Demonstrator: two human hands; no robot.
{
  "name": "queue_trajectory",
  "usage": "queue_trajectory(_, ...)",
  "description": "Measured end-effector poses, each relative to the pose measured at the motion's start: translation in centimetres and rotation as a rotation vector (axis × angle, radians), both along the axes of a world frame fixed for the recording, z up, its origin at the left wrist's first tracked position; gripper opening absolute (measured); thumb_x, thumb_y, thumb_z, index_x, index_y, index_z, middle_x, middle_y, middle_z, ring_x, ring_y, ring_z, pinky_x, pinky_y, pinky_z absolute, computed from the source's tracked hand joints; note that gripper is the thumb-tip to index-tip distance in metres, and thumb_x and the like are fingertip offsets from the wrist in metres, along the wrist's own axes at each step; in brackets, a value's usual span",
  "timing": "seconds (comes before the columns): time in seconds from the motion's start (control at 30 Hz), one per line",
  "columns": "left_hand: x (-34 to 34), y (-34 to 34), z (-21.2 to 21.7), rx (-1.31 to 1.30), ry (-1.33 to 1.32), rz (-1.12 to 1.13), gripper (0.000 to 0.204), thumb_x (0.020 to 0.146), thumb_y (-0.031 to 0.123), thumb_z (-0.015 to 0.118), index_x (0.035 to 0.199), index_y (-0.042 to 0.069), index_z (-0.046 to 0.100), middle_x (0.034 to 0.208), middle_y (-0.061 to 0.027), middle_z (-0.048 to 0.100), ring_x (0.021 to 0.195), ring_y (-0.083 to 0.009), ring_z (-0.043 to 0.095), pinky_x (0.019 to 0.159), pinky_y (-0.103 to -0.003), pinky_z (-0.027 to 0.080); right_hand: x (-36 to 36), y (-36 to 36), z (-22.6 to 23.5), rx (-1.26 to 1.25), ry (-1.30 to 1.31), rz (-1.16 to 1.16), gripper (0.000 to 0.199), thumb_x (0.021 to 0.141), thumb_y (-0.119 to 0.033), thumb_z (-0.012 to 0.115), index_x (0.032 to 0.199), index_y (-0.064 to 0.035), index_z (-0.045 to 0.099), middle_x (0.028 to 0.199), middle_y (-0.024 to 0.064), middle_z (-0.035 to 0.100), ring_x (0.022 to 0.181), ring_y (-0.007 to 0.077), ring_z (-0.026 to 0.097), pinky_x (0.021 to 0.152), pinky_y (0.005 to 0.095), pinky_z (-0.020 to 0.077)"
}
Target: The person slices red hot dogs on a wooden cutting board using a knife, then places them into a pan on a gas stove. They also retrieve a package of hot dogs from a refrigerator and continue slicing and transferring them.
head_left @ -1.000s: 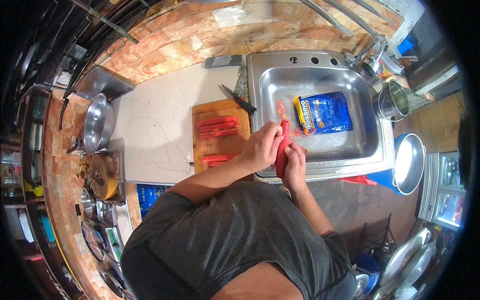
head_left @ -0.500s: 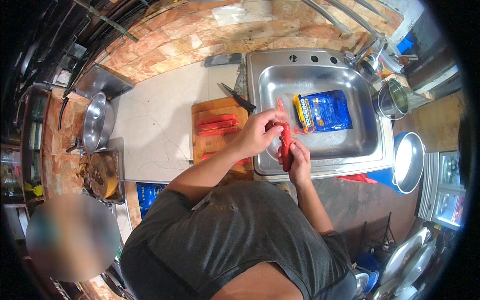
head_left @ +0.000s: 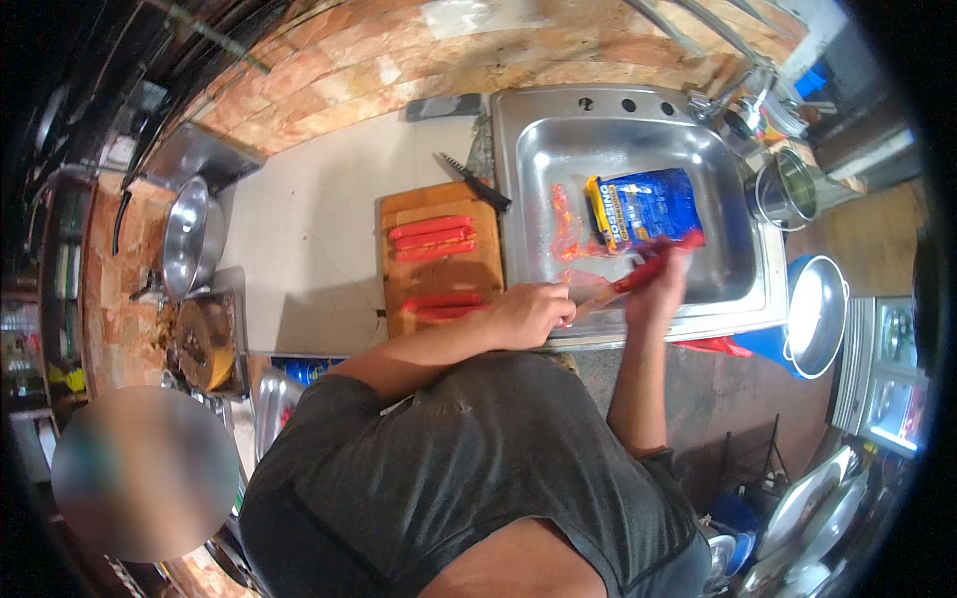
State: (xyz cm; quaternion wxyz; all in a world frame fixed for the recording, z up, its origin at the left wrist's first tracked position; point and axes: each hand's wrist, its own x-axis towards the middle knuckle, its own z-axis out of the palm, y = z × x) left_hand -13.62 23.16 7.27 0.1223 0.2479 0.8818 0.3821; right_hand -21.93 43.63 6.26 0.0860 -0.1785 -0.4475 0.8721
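Observation:
Over the sink's near edge, my right hand [head_left: 658, 291] is closed around a red hot dog [head_left: 638, 275], which is tilted with its far end up and to the right. My left hand [head_left: 538, 316] is closed too, pinching a thin strip of casing [head_left: 595, 302] that stretches from the hot dog. Several red hot dogs [head_left: 434, 239] lie in two groups on a wooden cutting board [head_left: 399, 277] to the left. A black-handled knife [head_left: 482, 191] rests across the board's far right corner. Red peeled casings [head_left: 566, 224] lie in the sink [head_left: 718, 149] beside a blue and yellow package [head_left: 663, 204].
A metal pot [head_left: 786, 189] stands right of the sink, above a blue bucket [head_left: 819, 314]. On the left are a steel pan [head_left: 191, 239] and a round wooden block [head_left: 204, 344]. A grey bar-shaped object [head_left: 444, 107] lies by the tiled wall.
My hands have moved apart: the right went up and right with the hot dog, the left down toward me. A strip of casing now stretches between them.

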Motion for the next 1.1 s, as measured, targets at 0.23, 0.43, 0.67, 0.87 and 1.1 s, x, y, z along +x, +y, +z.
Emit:
queue_trajectory(0.23,0.6,-3.3,-4.6,-0.014,0.086,0.326,0.039,0.087,0.003,0.066,0.125,0.014,0.062,0.114,-0.0132,0.062,0.104,-0.0348,0.063,0.087,-0.045,0.053,-1.2,5.1,1.1,0.364,0.094,-0.01,0.044,0.101,-0.033,0.051,0.134,-0.004,0.053,0.099,0.0053,0.062,0.077,0.0145,0.056,0.061,0.0311,0.047)
queue_trajectory(0.43,1.0,-12.5,-3.4,-0.247,0.466,0.993,0.029,0.076,0.0,0.069,0.102,0.006,0.06,0.102,-0.0152,0.058,0.096,-0.0373,0.058,0.084,-0.049,0.046,2.4,-4.0,-2.2,0.948,0.408,0.666,0.046,0.093,-0.003,0.061,0.139,-0.0001,0.054,0.117,0.0119,0.063,0.111,0.0185,0.058,0.096,0.0345,0.0489)
queue_trajectory(0.67,3.1,-19.0,-6.2,-0.118,-0.055,1.285,0.03,0.082,0.015,0.076,0.101,0.001,0.057,0.101,-0.0212,0.065,0.101,-0.0399,0.062,0.088,-0.047,0.05,7.3,-16.9,-5.4,1.339,0.785,0.947,0.037,0.079,-0.004,0.07,0.116,-0.0049,0.063,0.112,0.0187,0.066,0.104,0.0408,0.061,0.094,0.0496,0.048)
queue_trajectory(0.87,4.5,-18.2,-5.4,-0.016,-0.118,1.212,0.021,0.081,0.012,0.079,0.094,0.0,0.066,0.094,-0.0166,0.071,0.088,-0.0308,0.069,0.079,-0.041,0.054,6.0,-16.5,-4.4,1.145,0.581,0.903,0.022,0.084,-0.011,0.071,0.105,-0.0028,0.07,0.115,0.017,0.067,0.099,0.0353,0.065,0.09,0.0416,0.0512)
queue_trajectory(1.1,3.1,-11.4,1.7,0.719,-0.272,0.822,0.006,0.086,0.003,0.072,0.088,0.001,0.066,0.077,-0.006,0.068,0.073,-0.0143,0.065,0.069,-0.03,0.052,4.0,-15.2,-2.1,-0.054,-0.331,0.82,0.046,0.095,-0.017,0.064,0.135,-0.0009,0.046,0.105,0.014,0.066,0.083,0.026,0.07,0.072,0.0398,0.0585)
